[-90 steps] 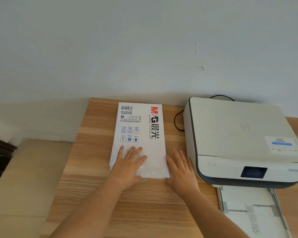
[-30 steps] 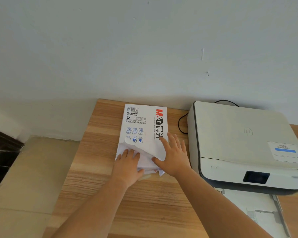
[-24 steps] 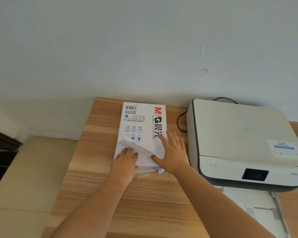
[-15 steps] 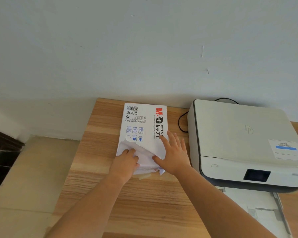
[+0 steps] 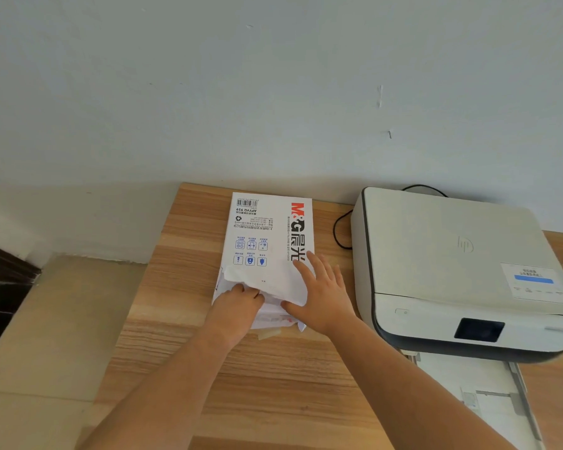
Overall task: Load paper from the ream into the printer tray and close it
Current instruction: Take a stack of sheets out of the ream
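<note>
So the white wrapped paper ream (image 5: 268,241) lies lengthwise toward the wall on the wooden tabletop (image 5: 273,384), torn end nearest; left hand (image 5: 238,308) curled into the opening, grip unclear, right hand (image 5: 322,295) flat, fingers spread, pressing the wrapper.

A ream of paper (image 5: 270,235) lies flat on a bench (image 5: 273,384), its far end near the wall (image 5: 273,92). Just to its right sits a printer (image 5: 452,264), with a cable (image 5: 338,232) looping on the bench between the two. The printer's tray (image 5: 488,397) juts out in front of it, toward the near edge. At the ream's near end, a left hand (image 5: 236,311) and a right hand (image 5: 322,293) rest on the opened wrapper (image 5: 267,284), side by side.
</note>
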The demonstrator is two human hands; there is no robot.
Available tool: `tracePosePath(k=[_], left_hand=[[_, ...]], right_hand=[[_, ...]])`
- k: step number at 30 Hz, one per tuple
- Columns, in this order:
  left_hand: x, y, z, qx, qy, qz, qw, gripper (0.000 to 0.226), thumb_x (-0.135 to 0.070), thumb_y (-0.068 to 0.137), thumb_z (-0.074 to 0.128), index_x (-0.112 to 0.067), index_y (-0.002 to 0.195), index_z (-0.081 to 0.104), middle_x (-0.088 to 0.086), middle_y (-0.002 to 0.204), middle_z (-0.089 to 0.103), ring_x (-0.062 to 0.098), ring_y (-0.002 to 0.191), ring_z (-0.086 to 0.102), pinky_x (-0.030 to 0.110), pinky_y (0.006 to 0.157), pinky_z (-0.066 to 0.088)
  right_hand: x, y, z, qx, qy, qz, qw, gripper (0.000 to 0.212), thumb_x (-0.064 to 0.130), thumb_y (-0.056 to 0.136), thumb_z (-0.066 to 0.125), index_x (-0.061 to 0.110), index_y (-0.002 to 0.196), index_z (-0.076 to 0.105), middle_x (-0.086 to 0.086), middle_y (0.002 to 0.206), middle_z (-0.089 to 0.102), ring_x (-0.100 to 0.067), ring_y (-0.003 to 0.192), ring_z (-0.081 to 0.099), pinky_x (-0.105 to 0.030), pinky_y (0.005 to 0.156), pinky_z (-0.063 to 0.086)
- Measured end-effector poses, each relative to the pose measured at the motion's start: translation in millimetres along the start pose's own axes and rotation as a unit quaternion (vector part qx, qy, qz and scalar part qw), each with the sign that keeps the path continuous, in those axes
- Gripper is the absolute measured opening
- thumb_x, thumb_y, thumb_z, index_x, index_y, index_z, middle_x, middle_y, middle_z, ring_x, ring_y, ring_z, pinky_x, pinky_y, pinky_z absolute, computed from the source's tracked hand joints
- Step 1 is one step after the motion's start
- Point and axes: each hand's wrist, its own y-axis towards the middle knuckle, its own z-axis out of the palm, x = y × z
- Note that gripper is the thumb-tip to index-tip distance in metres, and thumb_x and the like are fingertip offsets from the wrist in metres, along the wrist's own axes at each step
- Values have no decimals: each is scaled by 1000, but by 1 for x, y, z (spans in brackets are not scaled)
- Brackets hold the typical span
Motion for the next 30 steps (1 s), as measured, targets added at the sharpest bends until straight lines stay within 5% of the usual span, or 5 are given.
tracePosePath(k=[3, 11, 17, 22, 30], left_hand=[[-1, -2, 5, -23, -23, -12, 999, 49, -3, 23, 88, -17, 66, 70, -1, 61, 65, 17, 49, 60, 19, 30, 32], [-9, -24, 15, -52, -43, -13, 998, 45, -1, 27, 87, -16, 65, 68, -1, 65, 66, 18, 53, 61, 21, 32, 36], [-15, -39, 30, -86, -32, -8, 996, 52, -5, 36, 88, -13, 85, 73, 0, 71, 68, 19, 56, 63, 24, 37, 46], [-24, -57, 40, -84, -15, 8, 996, 43, -7, 40, 88, -16, 78, 72, -3, 74, 67, 17, 58, 63, 26, 49, 52], [-37, -79, 32, -63, 8, 19, 998, 33, -8, 44, 82, -20, 64, 60, -6, 65, 55, 13, 51, 49, 24, 39, 28]], right_hand=[[1, -5, 2, 3, 6, -20, 1000, 89, 71, 78, 52, 33, 151, 18, -2, 162, 9, -26, 149, 2, -50, 120, -2], [1, -16, 2, 19, 26, -41, 999, 90, 70, 80, 55, 33, 152, 17, -1, 163, 6, -24, 149, -3, -47, 119, -3], [4, -26, 2, 41, 47, -39, 997, 85, 69, 82, 52, 34, 152, 18, 2, 163, 5, -22, 149, -4, -45, 120, 0], [8, -42, 11, 4, 121, 109, 987, 62, 53, 92, 49, 26, 145, 31, -1, 147, 35, -20, 134, 32, -38, 106, 38], [-5, -43, 18, 141, 216, 272, 927, 53, 46, 94, 51, 8, 129, 37, -13, 115, 58, -27, 91, 57, -35, 72, 51]])
